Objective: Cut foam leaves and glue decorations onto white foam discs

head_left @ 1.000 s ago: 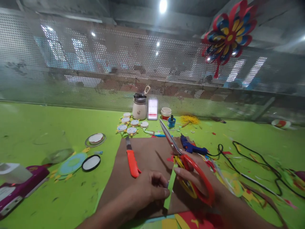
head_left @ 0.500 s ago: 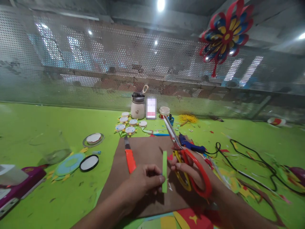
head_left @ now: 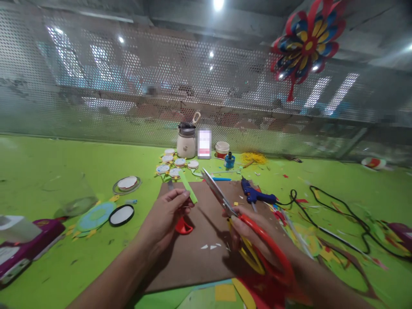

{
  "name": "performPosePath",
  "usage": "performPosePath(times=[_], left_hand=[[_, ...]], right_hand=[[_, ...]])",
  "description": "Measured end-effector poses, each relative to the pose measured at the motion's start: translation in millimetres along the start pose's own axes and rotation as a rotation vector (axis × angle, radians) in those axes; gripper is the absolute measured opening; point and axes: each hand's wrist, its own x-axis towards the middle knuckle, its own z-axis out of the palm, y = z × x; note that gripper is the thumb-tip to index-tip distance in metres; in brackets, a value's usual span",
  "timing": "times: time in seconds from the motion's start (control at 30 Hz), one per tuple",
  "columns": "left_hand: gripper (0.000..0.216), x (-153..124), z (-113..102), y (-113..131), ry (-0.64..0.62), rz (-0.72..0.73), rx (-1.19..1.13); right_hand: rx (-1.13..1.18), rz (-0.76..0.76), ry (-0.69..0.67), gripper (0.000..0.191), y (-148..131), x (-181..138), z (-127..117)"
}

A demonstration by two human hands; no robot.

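My left hand (head_left: 169, 212) pinches a light green paper strip (head_left: 188, 187) between thumb and fingers, above the brown board (head_left: 206, 266). In my right hand (head_left: 246, 227) is a pair of scissors (head_left: 219, 193) with red and yellow handles. Their blades point up and to the left, look nearly closed, and are apart from the strip. Beneath my left hand lies an orange-handled tool (head_left: 184, 226) with a metal blade, mostly covered by the hand. Small white scraps (head_left: 210, 246) lie on the board between my hands.
A blue glue gun (head_left: 257, 194) with a black cord lies right of the board, among paper scraps. Behind stand a bottle (head_left: 186, 141), a phone (head_left: 204, 143), a white tub (head_left: 222, 150) and several round paper pieces (head_left: 180, 162). A purple power strip (head_left: 32, 244) sits left.
My left hand has lifted the green strip up and to the left, tilting it. The scissors have moved down and now lean further left. The white scraps are uncovered.
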Motion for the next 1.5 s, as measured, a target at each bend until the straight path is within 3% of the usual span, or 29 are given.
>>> performPosePath(times=[0.17,0.43,0.57,0.7,0.93,1.13,1.3,1.5], left_hand=[[0.015,4,-3,-1,0.010,0.046,-0.060],[0.007,7,-4,-3,0.052,0.086,-0.125],[0.003,9,-4,-3,0.100,0.086,-0.160],[0.004,12,-6,-5,0.122,0.089,-0.172],[0.004,7,-2,-4,0.104,0.104,-0.119],[0.012,-1,2,-3,0.064,0.118,-0.089],[0.013,-4,4,-4,0.058,0.128,-0.071],[0.015,-4,5,0,0.077,0.127,-0.102]], right_hand=[[-0.050,0.084,-0.151,0.030,0,-3,2],[-0.356,0.100,-0.169,0.031,-9,-1,1],[-0.585,0.020,-0.133,0.032,-13,-1,1],[-0.673,-0.044,-0.123,0.033,-12,-2,0],[-0.594,-0.033,-0.196,0.031,1,-1,-5],[-0.570,-0.134,-0.187,0.033,8,0,-7],[-0.406,-0.166,-0.257,0.041,17,2,-7],[-0.357,-0.179,-0.224,0.049,29,1,-3]])
